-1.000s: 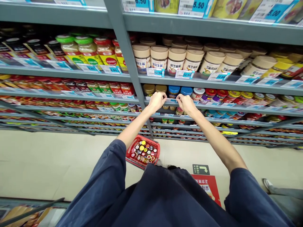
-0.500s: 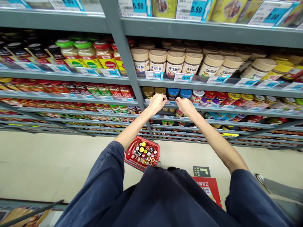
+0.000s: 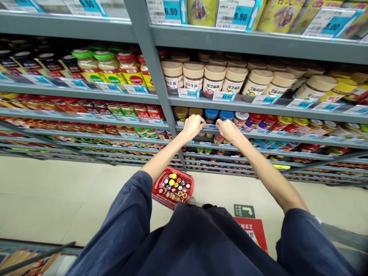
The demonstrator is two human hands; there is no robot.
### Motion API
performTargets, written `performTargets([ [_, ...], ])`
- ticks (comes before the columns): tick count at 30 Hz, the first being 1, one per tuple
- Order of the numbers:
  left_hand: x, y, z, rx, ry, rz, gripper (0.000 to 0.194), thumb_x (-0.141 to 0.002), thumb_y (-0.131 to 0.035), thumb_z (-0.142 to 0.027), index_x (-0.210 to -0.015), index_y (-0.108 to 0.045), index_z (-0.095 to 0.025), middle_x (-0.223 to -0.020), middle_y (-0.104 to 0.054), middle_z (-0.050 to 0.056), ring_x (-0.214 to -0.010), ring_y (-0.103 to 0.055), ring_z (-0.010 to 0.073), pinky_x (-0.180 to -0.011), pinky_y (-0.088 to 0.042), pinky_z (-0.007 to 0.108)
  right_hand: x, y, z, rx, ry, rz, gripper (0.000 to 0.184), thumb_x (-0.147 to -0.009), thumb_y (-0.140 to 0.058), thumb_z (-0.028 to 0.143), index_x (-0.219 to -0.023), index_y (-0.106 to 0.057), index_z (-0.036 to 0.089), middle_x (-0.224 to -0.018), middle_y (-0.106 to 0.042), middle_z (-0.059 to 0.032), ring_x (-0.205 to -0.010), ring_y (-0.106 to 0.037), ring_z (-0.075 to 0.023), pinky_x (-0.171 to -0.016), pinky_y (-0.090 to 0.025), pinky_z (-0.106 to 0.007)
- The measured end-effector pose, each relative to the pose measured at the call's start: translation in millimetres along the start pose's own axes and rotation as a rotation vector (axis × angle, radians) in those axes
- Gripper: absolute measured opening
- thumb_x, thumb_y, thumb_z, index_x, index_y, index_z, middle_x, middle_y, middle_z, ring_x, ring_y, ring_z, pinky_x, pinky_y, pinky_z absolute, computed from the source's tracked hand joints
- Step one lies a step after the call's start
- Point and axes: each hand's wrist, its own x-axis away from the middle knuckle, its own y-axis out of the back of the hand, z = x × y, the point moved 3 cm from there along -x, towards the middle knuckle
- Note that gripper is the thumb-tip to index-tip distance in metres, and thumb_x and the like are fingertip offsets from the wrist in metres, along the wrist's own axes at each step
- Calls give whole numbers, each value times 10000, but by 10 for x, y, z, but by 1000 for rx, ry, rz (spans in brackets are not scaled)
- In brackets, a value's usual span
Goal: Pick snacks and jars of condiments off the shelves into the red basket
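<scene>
Both my hands are raised to the front edge of a grey shop shelf (image 3: 258,135). My left hand (image 3: 193,126) is curled, its fingers pinched on the left end of a small price tag (image 3: 210,126) on the shelf strip. My right hand (image 3: 228,129) is pinched on the tag's right end. Just behind the hands stand two blue-lidded jars (image 3: 218,114) and gold-lidded jars (image 3: 188,112). Both arms come out of dark blue sleeves.
A red basket (image 3: 173,187) with several jars sits on the floor below my left arm. Beige-lidded jars (image 3: 214,78) fill the shelf above, more jars the rows below. A grey upright post (image 3: 155,73) divides the shelving. Floor stickers (image 3: 250,222) lie by my feet.
Both hands have stayed pinched on the tag at the shelf edge. The view has shifted slightly, and a shoe at the far right has left the frame.
</scene>
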Motion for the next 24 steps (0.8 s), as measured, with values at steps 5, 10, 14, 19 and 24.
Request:
performTargets([
  [5,0,33,-32,34,-5,-8,183,-919,-691,-273,-990,-857,-242,-904,-795,107,-1040,-708,320,-905,-539,395,-1,-17,-45,-14,-10,-16,351,-1078,-368,264,-1254,-646,144,-1021,-749,-211,-963,-731,-366,-806,-516,-399],
  [10,-22,63,-21,49,31,10,158,-912,-710,-277,-955,-853,-227,-788,-773,87,-985,-718,292,-879,-544,367,-30,-9,-64,-28,19,-14,343,-1071,-381,255,-1220,-669,141,-1018,-750,-207,-972,-733,-362,-828,-529,-401],
  [14,-67,51,-40,30,46,20,123,-890,-725,-260,-906,-841,-223,-856,-783,98,-982,-719,305,-876,-543,382,-33,15,-5,-31,-12,-5,357,-1075,-369,250,-1210,-682,142,-1018,-745,-216,-981,-733,-371,-833,-537,-414],
  [19,64,21,-145,-101,-4,13,219,-981,-621,-284,-1071,-784,-168,-1091,-765,172,-1092,-689,342,-967,-524,436,165,39,28,-53,-51,-42,359,-1076,-427,275,-1297,-672,134,-1155,-740,-212,-1065,-717,-362,-883,-558,-432],
  [24,82,26,-339,-117,-340,-104,418,-1051,-508,-313,-1414,-596,-124,-1409,-624,208,-1369,-536,335,-1169,-408,431,348,162,-97,-53,27,-293,437,-1088,-393,281,-1446,-588,123,-1423,-629,-206,-1319,-559,-344,-1096,-475,-502],
])
